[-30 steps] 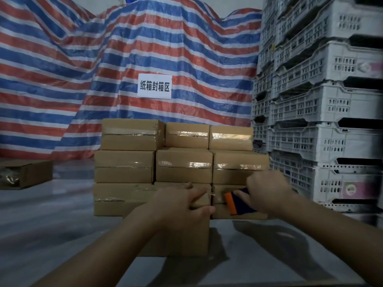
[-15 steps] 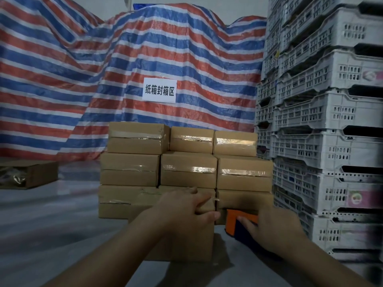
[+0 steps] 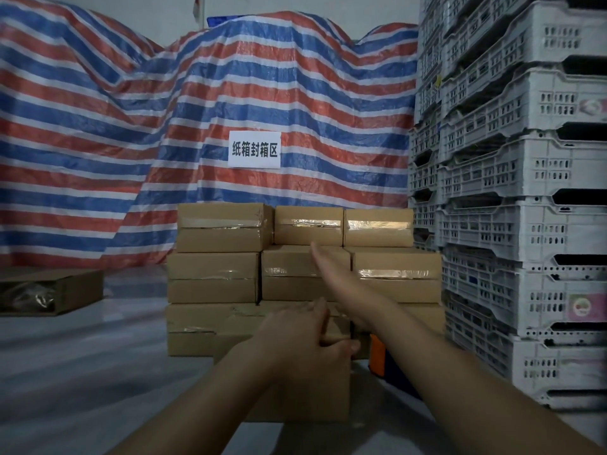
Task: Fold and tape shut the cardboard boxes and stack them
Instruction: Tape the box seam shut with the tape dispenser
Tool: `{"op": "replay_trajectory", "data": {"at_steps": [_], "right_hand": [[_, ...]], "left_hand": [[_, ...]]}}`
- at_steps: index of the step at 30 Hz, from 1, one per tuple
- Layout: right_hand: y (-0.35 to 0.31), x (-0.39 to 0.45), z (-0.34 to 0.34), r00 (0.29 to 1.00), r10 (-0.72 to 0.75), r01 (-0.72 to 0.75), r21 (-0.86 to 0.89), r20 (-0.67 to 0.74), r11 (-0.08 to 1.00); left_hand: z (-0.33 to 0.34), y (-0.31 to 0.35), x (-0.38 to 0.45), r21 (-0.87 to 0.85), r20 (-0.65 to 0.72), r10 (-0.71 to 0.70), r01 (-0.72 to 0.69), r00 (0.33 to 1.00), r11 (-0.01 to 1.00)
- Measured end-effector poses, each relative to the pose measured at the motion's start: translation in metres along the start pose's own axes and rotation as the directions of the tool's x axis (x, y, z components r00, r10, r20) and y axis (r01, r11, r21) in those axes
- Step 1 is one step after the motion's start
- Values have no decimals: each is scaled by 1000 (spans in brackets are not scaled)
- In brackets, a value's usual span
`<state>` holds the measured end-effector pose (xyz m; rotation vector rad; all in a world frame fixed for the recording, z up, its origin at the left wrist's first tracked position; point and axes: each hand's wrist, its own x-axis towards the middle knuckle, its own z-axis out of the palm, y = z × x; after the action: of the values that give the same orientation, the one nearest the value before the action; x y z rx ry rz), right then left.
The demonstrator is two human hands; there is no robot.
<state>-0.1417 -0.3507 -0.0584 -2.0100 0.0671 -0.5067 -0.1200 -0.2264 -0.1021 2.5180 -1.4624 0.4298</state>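
Head cam, nearest first: left hand (image 3: pixel 305 343) sits on top of the plain brown cardboard box (image 3: pixel 295 395) right in front of the person, fingers curled over its far top edge w/ the thumb on the near side, so it's gripping/steadying it. Box stands on the grey floor (image 3: pixel 82 372), touching the bottom row of the stack. Just right of it, the orange-and-dark-blue tape dispenser (image 3: pixel 377 356) lies on the floor, nobody holding it.

Right hand (image 3: pixel 331 274) reaches fwd past the box toward the stack, fingers straight and together, holding nothing. Looks like it's over the middle row, but can't tell if it's touching anything.

Behind: stack of taped brown boxes (image 3: pixel 213 277), three rows high, clear tape across the seams. Off left, an open brown carton (image 3: pixel 65 290) lies on its side. Right side is a tower of white slotted plastic crates (image 3: pixel 525 224). Backdrop is a red/white/blue striped tarp (image 3: pixel 98 126) w/ a white paper sign (image 3: pixel 254 149).

My guess: taping's done on this one, so it's the stacking step. Next it needs both hands on the box, lift, and set it square on the stack so nothing gets shoved off.
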Motion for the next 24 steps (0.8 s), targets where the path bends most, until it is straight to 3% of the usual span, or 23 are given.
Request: {"op": "replay_trajectory", "data": {"at_steps": [2,7,13,17,19,21,24], "right_hand": [[20,-5,6,999,29,-29,11,34,1000],[38,-10,10,990,80,-47,263,-116,964],[64,-37,18,987,104,-34,470,-124,882],[75,-54,22,984,153,-83,527,-91,846],[75,-54,21,979,191,-123,548,-69,828],[71,-54,20,969,244,-183,528,-48,829],[73,-56,17,953,265,-190,391,-147,901]], "left_hand": [[0,0,0,-25,-4,5,-5,1000,1000],[0,0,0,18,38,-26,25,999,1000],[-1,-1,-1,15,58,-13,13,998,1000],[-4,-6,-2,-139,37,-8,13,999,990],[-8,-7,-4,-395,-36,-10,-5,999,918],[-17,-10,-12,-594,-160,-104,-12,982,804],[-30,-26,-30,-600,-357,-288,18,888,800]]}}
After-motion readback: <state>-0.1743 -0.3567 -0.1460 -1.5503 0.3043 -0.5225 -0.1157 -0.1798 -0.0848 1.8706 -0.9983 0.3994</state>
